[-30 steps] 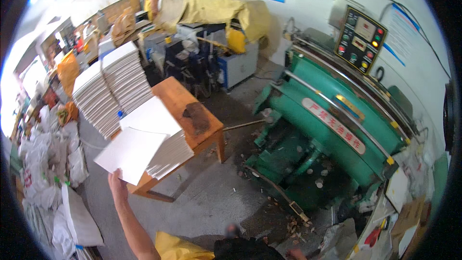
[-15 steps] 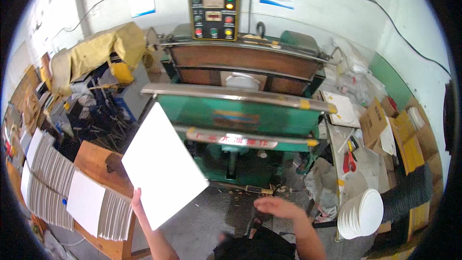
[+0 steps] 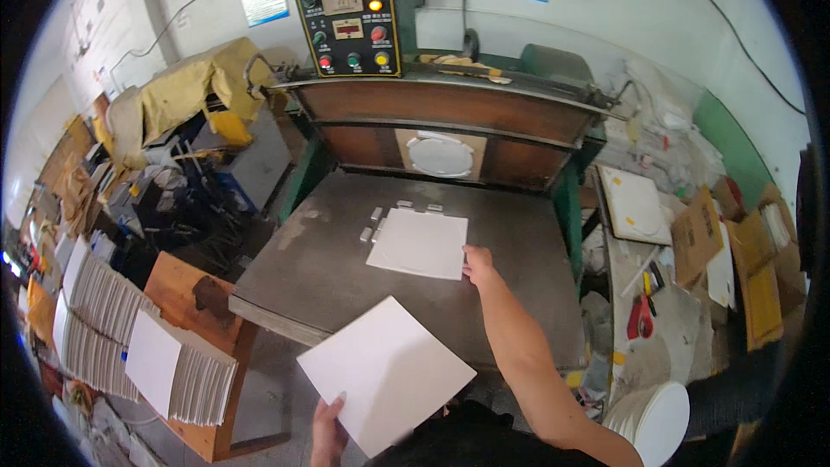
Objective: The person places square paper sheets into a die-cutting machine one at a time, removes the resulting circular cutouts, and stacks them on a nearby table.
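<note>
Unloading, apparently: right hand [image 3: 477,266] pinches flat sheet [image 3: 419,244] on bed [image 3: 517,238], left hand [image 3: 328,429] raised sheet [image 3: 386,372]; clearing likely needs level pulling.

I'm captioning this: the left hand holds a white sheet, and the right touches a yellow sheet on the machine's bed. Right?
Only the colour is wrong: in the head view, the right hand touches a second white sheet on the machine's bed, not a yellow one.

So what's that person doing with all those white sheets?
The person's left hand holds one white sheet near the front edge of the machine bed. The right hand is at the right edge of another sheet, which lies on the bed. More sheets are stacked on the wooden table.
</note>
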### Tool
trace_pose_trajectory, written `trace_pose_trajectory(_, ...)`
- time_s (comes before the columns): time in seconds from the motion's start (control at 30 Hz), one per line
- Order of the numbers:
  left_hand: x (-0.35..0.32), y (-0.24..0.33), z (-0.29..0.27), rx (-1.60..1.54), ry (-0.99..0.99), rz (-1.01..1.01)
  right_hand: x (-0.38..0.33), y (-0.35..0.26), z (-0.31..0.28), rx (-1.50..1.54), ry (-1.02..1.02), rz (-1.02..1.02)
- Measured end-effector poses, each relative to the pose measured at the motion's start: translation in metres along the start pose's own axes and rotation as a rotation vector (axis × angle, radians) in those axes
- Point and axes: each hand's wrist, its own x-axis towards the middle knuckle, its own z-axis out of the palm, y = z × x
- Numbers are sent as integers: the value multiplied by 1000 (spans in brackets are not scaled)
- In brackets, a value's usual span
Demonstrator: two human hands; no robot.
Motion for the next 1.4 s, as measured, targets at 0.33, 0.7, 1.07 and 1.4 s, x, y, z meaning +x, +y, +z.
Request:
trace_pose_trajectory(0.33, 40, -45, 48, -83, -152, -300, 75, -9, -29, 261, -373, 258)
trace_pose_trajectory(0.7, 271, -102, 214, -73, -112, -233, -93, -34, -224, 572, -221, -126)
trace_pose_trajectory(1.07, 278, -114, 245, 993, -39, 594, -269, 84, -287, 422, 296, -227)
trace_pose_trajectory(1.4, 317, -164, 315, 1892, -285, 791, -359, 66, -236, 441, 391, -257)
